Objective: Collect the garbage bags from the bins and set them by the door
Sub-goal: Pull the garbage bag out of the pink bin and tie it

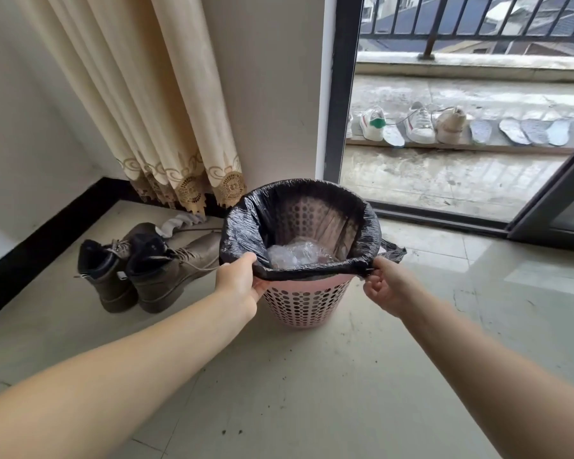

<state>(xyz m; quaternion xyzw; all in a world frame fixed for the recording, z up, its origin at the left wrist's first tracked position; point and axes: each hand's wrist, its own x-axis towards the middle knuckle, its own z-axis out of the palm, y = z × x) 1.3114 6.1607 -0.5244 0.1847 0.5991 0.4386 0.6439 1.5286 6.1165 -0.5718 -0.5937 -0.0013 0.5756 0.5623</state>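
Both hands, left (237,283) and right (383,288), pinch the near edge of a black bag (246,223) lining a pink bin (304,301) on the floor (312,392), boots (146,270) beside it, balcony door (340,94) beyond.

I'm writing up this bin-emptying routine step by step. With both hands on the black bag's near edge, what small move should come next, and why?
Probably peel the rest of the black garbage bag off the pink bin's rim. The left hand and right hand have pinched the near edge free, but the far edge is folded over the rim. Then gather it and lift it out.
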